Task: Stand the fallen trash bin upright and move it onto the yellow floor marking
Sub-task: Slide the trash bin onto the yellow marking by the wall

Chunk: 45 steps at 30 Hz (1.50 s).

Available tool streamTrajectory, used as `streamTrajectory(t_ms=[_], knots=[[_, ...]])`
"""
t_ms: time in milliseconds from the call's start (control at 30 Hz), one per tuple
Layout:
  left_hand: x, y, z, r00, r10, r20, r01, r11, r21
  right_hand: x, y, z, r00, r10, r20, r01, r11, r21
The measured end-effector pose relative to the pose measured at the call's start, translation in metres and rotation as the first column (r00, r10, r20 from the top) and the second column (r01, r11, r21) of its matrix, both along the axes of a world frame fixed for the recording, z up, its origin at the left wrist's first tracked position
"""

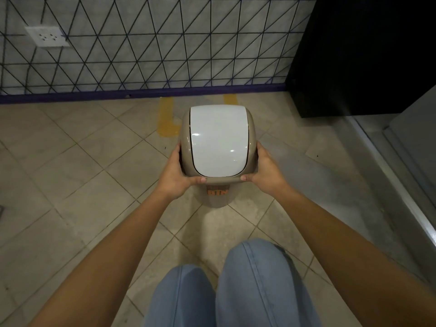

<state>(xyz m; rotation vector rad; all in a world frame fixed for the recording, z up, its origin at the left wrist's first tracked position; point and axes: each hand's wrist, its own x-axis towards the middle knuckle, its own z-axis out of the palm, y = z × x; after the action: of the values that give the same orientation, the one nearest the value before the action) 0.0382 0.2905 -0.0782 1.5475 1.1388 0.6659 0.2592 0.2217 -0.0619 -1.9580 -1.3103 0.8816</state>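
Note:
The trash bin (218,140) is beige with a white swing lid and an orange label on its near side. It stands upright in front of my knees, seen from above. My left hand (178,175) grips the lid rim on the left, and my right hand (264,172) grips it on the right. The yellow floor marking (167,119) shows as painted strips just beyond the bin, near the wall; the bin's top hides most of it. I cannot tell whether the bin's base touches the floor.
A wall with a black triangular wire grid (151,43) and a purple baseboard runs across the back. A white socket plate (47,36) is on it at left. A black cabinet (358,53) stands at the right, with a metal door track (389,175) beside it. The floor is beige tile.

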Motion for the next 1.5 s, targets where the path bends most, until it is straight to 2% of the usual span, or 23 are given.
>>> streamTrajectory(t_ms=[267, 567, 1033, 1400, 1500], knots=[[0.012, 0.033, 0.002, 0.993, 0.065, -0.095, -0.062, 0.998, 0.03, 0.016, 0.039, -0.005, 0.999, -0.004, -0.032, 0.004, 1.0, 0.015], [0.023, 0.057, 0.005, 0.989, 0.077, -0.126, -0.076, 0.997, 0.011, 0.028, 0.065, -0.004, 1.0, 0.008, -0.024, -0.008, 1.0, 0.02], [0.041, 0.089, 0.006, 0.99, 0.14, -0.014, -0.141, 0.983, -0.118, 0.038, 0.099, -0.007, 0.986, -0.052, -0.159, 0.057, 0.998, 0.026], [0.039, 0.12, -0.004, 0.99, 0.129, 0.054, -0.123, 0.987, -0.1, 0.044, 0.134, -0.013, 0.984, -0.028, -0.177, 0.034, 0.999, 0.03], [0.038, 0.126, -0.004, 0.992, 0.095, 0.076, -0.09, 0.993, -0.077, 0.045, 0.137, -0.016, 0.971, -0.038, -0.235, 0.044, 0.999, 0.02]])
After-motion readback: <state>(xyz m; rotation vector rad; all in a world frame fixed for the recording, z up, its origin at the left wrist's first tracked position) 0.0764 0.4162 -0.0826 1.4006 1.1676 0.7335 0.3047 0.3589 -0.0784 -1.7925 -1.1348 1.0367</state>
